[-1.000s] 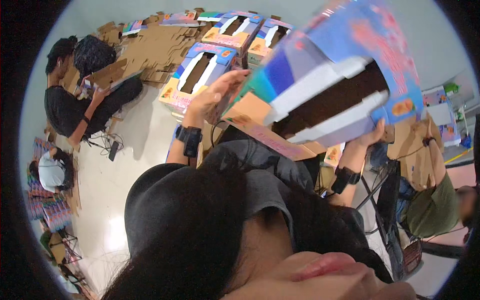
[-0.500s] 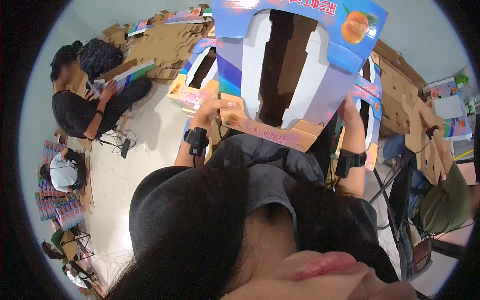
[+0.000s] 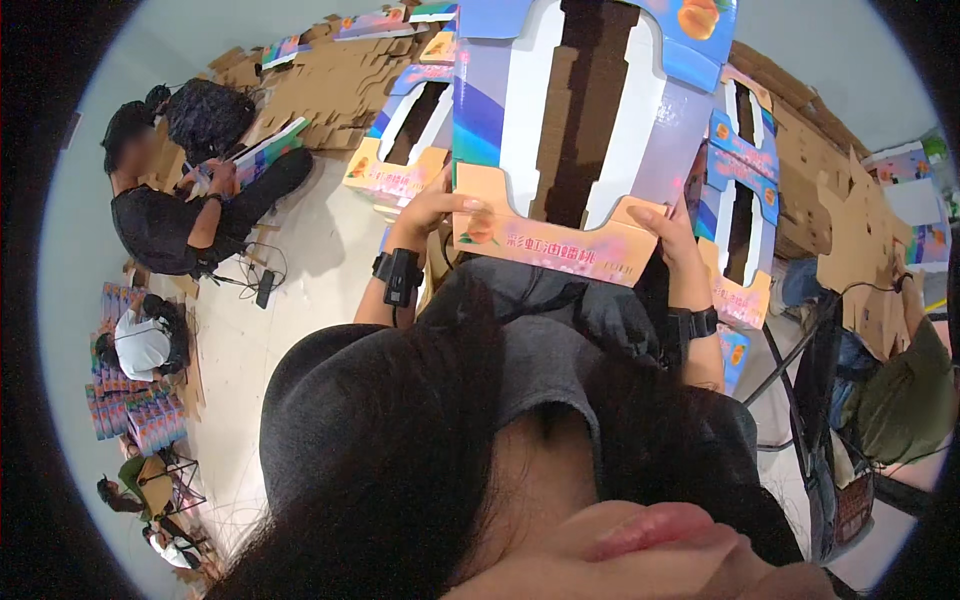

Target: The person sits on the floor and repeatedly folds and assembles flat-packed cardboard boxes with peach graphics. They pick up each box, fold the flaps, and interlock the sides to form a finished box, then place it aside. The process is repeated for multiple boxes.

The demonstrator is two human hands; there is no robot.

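Hands (image 3: 438, 210) edge-grip box (image 3: 628, 130) (floor (image 3: 232, 370) at left).

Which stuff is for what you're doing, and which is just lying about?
For the job:
- the box in my left hand and right hand
- probably the similar left boxes and right boxes

Seemingly just lying about:
- the small black device
- the black bundle

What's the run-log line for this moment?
left hand: grips box, left side | right hand: grips box, right side | box: top slot open | other boxes: both sides
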